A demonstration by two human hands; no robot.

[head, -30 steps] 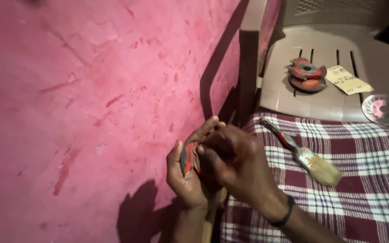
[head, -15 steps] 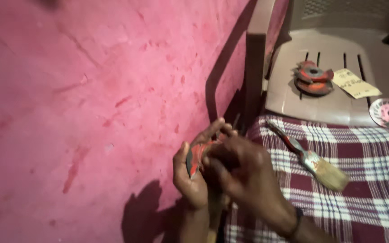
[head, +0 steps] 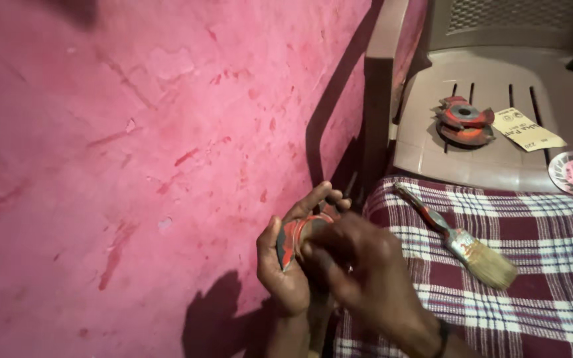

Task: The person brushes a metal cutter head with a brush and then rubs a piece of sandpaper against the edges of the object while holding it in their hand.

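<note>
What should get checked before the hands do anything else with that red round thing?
1. Red disc sits in the left hand: ok, it is cupped in the palm.
2. Right hand is on the disc: ok, its fingers press against the disc's face.
3. Firmness of the grip: cannot tell, the right hand is blurred.
4. Paintbrush is out of the way: ok, it lies on the checked cloth, apart from both hands.
5. Spare discs are steady: ok, stacked flat on the plastic chair.
6. Disc's far side: cannot tell, it is hidden.
</note>
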